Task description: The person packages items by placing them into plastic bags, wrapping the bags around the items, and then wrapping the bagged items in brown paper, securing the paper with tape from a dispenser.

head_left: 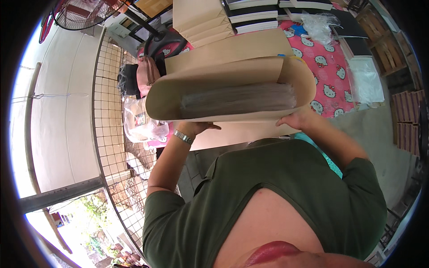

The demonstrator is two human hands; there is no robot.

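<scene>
A big brown paper bag (232,72) stands across the table in front of me, its mouth wide and facing up toward me. Inside it lies a long, greyish, shiny bundle (239,99) that looks wrapped in clear plastic. At the bag's near side, my left hand (196,128) grips the lower left, with a digit pointing right and the other fingers mostly hidden. My right hand (296,119) holds the lower right of the same side, its fingers partly behind the paper. A flat brown paper sheet or bag (237,134) lies beneath.
Folded brown paper bags (203,22) and stacks of black-covered books (254,20) fill the table's far side. Crumpled clear plastic (319,27) rests on the pink patterned tablecloth (330,67). To the left are a pink bag (147,73), a plastic bag (143,120) and a wire mesh (107,111).
</scene>
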